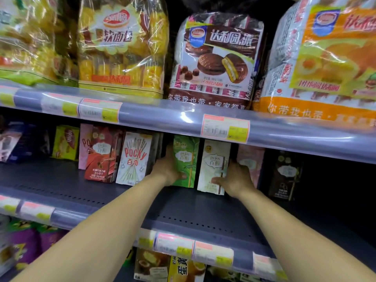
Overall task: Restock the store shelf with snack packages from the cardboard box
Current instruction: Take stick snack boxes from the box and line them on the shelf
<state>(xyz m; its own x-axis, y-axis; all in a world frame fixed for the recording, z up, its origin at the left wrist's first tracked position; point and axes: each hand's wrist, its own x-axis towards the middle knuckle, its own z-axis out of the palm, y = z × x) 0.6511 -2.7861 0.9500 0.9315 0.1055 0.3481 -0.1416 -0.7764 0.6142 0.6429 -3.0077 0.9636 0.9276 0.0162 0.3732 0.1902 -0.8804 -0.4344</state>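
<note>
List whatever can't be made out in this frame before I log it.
All in the head view:
- The cardboard box: outside the frame altogether.
- The left hand: its fingers are hidden behind the green box it grips.
- The right hand: its fingers are tucked behind the white box it grips.
- The price tag: print blurred.
- The dark box at far right: label lost in shadow.

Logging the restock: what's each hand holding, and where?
Left hand grips the green box by its left side; right hand grips the white box by its right side, thumbs on the fronts.
</note>
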